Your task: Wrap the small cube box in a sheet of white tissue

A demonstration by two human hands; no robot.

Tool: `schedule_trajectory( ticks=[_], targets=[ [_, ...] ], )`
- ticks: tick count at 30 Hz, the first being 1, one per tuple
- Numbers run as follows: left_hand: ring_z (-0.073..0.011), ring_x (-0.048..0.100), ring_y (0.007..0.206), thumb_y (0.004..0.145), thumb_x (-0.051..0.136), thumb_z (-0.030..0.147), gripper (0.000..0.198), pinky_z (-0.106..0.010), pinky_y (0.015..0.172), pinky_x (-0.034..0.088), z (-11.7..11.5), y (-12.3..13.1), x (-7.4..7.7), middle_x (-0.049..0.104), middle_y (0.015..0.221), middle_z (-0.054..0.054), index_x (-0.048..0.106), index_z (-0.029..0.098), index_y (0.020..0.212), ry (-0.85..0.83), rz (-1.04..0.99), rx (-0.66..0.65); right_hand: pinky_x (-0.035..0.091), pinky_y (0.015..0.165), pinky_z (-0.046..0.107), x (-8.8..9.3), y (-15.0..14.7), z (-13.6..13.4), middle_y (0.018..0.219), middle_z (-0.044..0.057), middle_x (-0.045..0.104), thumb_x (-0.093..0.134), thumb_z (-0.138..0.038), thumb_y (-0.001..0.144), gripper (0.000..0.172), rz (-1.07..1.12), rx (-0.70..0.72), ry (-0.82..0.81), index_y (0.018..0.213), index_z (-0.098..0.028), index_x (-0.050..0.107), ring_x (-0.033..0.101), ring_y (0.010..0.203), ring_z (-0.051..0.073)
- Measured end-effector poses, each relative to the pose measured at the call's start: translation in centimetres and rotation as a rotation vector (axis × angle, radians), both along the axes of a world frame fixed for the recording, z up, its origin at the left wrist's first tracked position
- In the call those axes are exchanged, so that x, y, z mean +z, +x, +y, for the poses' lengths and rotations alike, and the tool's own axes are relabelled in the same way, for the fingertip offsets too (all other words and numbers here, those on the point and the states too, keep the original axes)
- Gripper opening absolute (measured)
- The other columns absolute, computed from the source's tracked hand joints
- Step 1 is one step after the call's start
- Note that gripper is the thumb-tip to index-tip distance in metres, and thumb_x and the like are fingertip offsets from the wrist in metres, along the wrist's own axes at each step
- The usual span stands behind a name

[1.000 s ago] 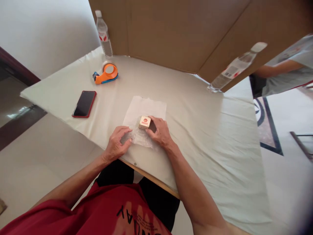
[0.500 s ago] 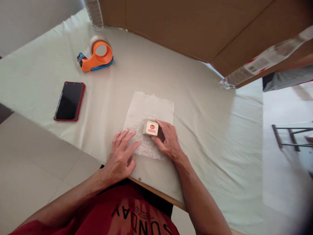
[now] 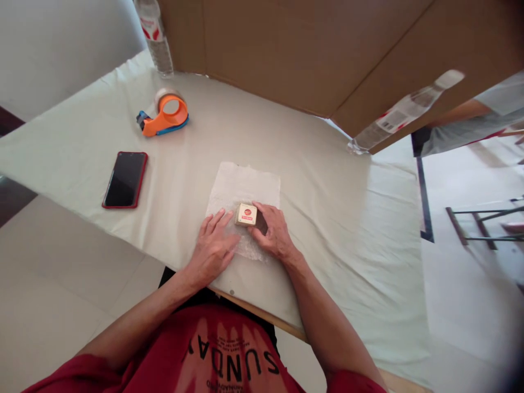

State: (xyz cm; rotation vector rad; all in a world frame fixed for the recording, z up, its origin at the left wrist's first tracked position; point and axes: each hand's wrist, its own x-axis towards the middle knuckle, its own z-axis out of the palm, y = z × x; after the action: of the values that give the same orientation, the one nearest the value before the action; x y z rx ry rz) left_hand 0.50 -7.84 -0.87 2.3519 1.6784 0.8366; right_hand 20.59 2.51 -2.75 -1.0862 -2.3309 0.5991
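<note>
A small cream-coloured box (image 3: pixel 246 214) with a red printed mark lies on a sheet of bubble wrap (image 3: pixel 245 183). Thumb and fingers of my right hand (image 3: pixel 273 232) grip the box from its right side. To the left of the box, my left hand (image 3: pixel 213 245) rests with its fingers stretched over the near-left part of the wrap, holding nothing. Its fingertips lie close to the box; part of the wrap is hidden beneath both hands.
A phone (image 3: pixel 125 180) in a red case and an orange tape dispenser (image 3: pixel 168 115) lie on the cloth-covered table (image 3: pixel 327 218) at left. Water bottles (image 3: pixel 158 41) stand before a large cardboard panel (image 3: pixel 266 49). Another person's arm (image 3: pixel 458 115) shows at far right.
The camera view has tilted up a little, showing more of both bottles. My left hand has moved slightly closer to the box; my right hand keeps hold of it.
</note>
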Motion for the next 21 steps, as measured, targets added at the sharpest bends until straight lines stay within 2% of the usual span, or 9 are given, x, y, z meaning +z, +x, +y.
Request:
schedule_trajectory(
  ticks=[4,9,11,13,15,17,19,21],
  targets=[
    [-0.0360,0.047,0.143,0.089,0.061,0.012,0.014,-0.058,0.112,0.044,0.8,0.5,-0.3,0.055,0.147,-0.019,0.073,0.017,0.089,0.069,-0.099,0.035,0.043,0.107,0.055,0.5,0.1,0.2,0.137,0.018,0.064,0.063,-0.036,0.086,0.063,0.030,0.003,-0.081,0.145,-0.018,0.050,0.058,0.126,0.034],
    [-0.0306,0.053,0.139,0.089,0.063,0.017,0.008,-0.053,0.112,0.047,3.0,0.3,0.4,0.060,0.145,-0.014,0.071,0.019,0.089,0.032,-0.203,0.079,0.047,0.110,0.050,4.1,2.6,0.5,0.157,0.013,0.049,0.044,-0.060,0.099,0.063,0.253,0.134,-0.387,0.152,-0.027,0.043,0.058,0.134,0.029],
    [-0.0294,0.057,0.135,0.087,0.066,0.019,0.006,-0.052,0.111,0.048,3.9,0.2,0.8,0.062,0.142,-0.013,0.071,0.020,0.088,-0.007,-0.237,0.087,0.049,0.110,0.049,5.5,3.3,0.4,0.155,0.012,0.050,0.052,-0.066,0.094,0.068,0.245,0.173,-0.420,0.151,-0.028,0.045,0.059,0.133,0.029],
    [-0.0287,0.061,0.129,0.086,0.067,0.020,0.005,-0.051,0.110,0.049,4.5,0.0,1.3,0.066,0.137,-0.013,0.071,0.020,0.086,-0.065,-0.283,0.077,0.046,0.112,0.052,6.1,3.4,0.1,0.151,0.013,0.054,0.069,-0.063,0.085,0.074,0.166,0.145,-0.352,0.147,-0.027,0.050,0.057,0.134,0.031],
    [-0.0285,0.064,0.125,0.086,0.066,0.021,0.005,-0.052,0.108,0.051,4.8,-0.2,1.8,0.069,0.132,-0.013,0.071,0.020,0.085,-0.124,-0.336,0.056,0.045,0.113,0.052,6.0,2.8,-0.1,0.147,0.015,0.058,0.074,-0.050,0.084,0.061,0.099,0.062,-0.268,0.136,-0.025,0.058,0.057,0.135,0.032],
    [-0.0291,0.064,0.126,0.087,0.065,0.021,0.005,-0.051,0.106,0.052,5.1,-0.5,2.4,0.069,0.132,-0.014,0.070,0.020,0.086,-0.171,-0.376,0.040,0.047,0.110,0.050,5.5,1.9,0.0,0.143,0.014,0.061,0.070,-0.037,0.088,0.034,0.090,0.000,-0.226,0.118,-0.023,0.065,0.060,0.132,0.030],
    [-0.0303,0.061,0.130,0.087,0.064,0.021,0.006,-0.049,0.103,0.054,5.3,-0.8,2.9,0.065,0.140,-0.014,0.069,0.019,0.085,-0.220,-0.390,0.015,0.049,0.108,0.046,5.1,1.2,0.4,0.138,0.013,0.064,0.064,-0.028,0.089,0.014,0.123,0.001,-0.223,0.102,-0.023,0.066,0.062,0.128,0.027],
    [-0.0305,0.059,0.133,0.087,0.063,0.021,0.007,-0.047,0.100,0.055,5.8,-1.1,3.2,0.060,0.146,-0.014,0.069,0.019,0.084,-0.272,-0.400,-0.034,0.049,0.107,0.044,4.9,0.7,0.9,0.135,0.012,0.066,0.062,-0.026,0.089,0.005,0.154,0.028,-0.229,0.091,-0.023,0.065,0.063,0.126,0.025]
  ],
)
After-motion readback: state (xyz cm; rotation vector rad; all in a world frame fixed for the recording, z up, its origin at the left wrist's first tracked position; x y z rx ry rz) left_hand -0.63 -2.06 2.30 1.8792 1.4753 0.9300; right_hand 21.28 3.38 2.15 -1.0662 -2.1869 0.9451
